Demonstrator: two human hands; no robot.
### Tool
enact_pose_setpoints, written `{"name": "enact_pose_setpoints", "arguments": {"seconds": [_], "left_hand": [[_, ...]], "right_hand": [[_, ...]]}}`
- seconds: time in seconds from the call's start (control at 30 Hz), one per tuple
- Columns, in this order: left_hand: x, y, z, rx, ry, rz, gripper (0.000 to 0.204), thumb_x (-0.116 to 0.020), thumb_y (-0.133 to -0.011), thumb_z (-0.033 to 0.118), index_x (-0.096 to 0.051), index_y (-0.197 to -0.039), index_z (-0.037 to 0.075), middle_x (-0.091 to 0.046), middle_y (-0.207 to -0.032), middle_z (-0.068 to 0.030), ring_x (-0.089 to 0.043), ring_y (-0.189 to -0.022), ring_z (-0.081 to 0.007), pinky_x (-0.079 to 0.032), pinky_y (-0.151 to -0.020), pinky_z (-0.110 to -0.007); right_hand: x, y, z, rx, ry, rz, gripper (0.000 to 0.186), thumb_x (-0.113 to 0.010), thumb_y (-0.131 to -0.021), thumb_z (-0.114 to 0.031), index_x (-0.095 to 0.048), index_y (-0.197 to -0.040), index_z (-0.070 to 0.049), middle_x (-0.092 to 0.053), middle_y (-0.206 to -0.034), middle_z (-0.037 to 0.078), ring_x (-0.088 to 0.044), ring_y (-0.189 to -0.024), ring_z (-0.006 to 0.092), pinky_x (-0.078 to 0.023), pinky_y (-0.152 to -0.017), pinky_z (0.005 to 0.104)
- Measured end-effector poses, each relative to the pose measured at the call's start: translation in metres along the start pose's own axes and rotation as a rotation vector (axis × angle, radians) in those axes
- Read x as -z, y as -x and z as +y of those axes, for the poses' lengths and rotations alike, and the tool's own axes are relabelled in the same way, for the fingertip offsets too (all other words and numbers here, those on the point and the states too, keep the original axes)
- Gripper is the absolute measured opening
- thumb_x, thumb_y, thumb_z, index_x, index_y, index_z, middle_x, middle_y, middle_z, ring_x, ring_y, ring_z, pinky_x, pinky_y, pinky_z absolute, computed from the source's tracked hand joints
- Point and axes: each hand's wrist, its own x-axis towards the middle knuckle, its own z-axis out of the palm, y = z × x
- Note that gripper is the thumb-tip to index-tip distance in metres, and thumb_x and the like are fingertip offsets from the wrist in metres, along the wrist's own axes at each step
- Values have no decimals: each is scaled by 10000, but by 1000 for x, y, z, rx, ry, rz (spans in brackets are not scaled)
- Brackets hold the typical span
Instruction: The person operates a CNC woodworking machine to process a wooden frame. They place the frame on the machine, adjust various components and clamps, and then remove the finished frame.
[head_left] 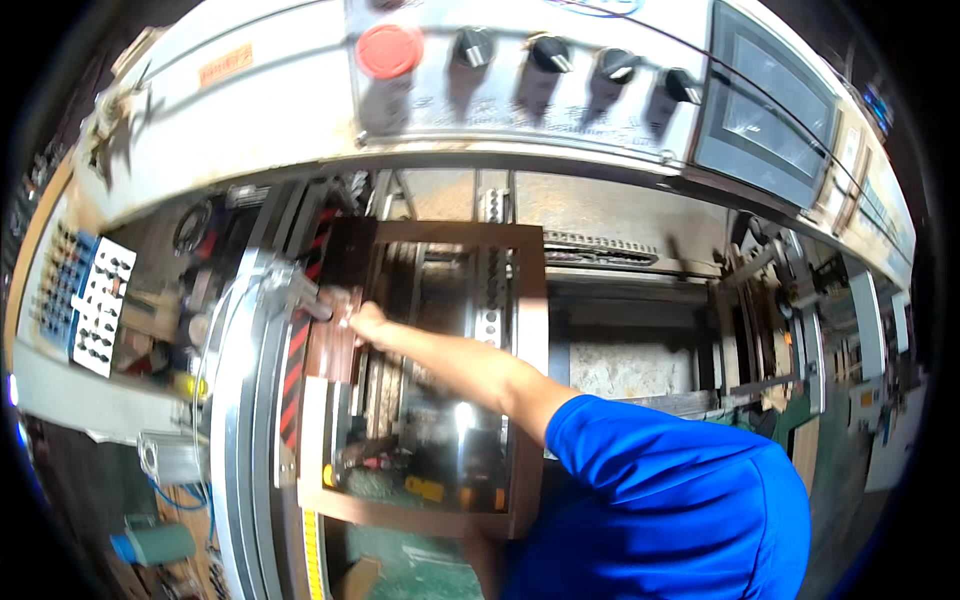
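A brown rectangular frame, which looks wooden, lies flat on the machine bed in front of me. My right arm, in a blue sleeve, reaches left across its opening. My right hand is at the frame's left side, near a blurred metal clamp part. Its fingers are smeared, and whether they grip the frame or only touch it does not show. A blurred bit of my left hand or forearm shows at the frame's near edge, with its fingers hidden.
Beyond the frame runs a control panel with a red push button, several black knobs and a screen. A silver rail and a red-black striped strip border the left side. A switch box stands farther left.
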Motion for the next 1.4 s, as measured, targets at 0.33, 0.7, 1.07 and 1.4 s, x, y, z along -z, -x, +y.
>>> {"name": "enact_pose_setpoints", "arguments": {"seconds": [0.33, 0.7, 1.07, 1.4], "left_hand": [[21, 10, -5, -1, -66, -76, 627, -435, -1057, 476, -526, -1355, -68, -622, -1248, -237, -622, -1138, -317, -520, -938, -400], [39, 25, -47, -84, -137, -31, 601, -447, -1051, 452, -534, -1338, -69, -608, -1264, -249, -605, -1158, -332, -501, -957, -420], [33, 37, -20, 83, 117, -18, 533, -464, -1053, 400, -539, -1318, -56, -622, -1216, -195, -634, -1083, -297, -539, -890, -406], [35, 32, -14, 111, 207, -149, 514, -496, -1044, 403, -544, -1308, -35, -626, -1199, -178, -637, -1078, -273, -552, -857, -400]], "right_hand": [[11, -16, 9, 1, 28, 54, 266, -782, -812, -151, -680, -855, 91, -673, -699, 152, -652, -474, 253, -535, -403, 376], [-8, 2, 2, -37, 3, -10, 266, -576, -982, -197, -679, -902, 34, -656, -771, 88, -622, -592, 176, -524, -470, 308], [-1, -9, 6, -46, 60, -24, 303, -564, -956, -165, -664, -864, 106, -674, -784, 167, -672, -590, 238, -555, -524, 349], [3, -5, -2, -77, 97, 0, 319, -564, -1030, -231, -604, -886, 51, -573, -755, 84, -564, -530, 173, -482, -421, 307]]}}
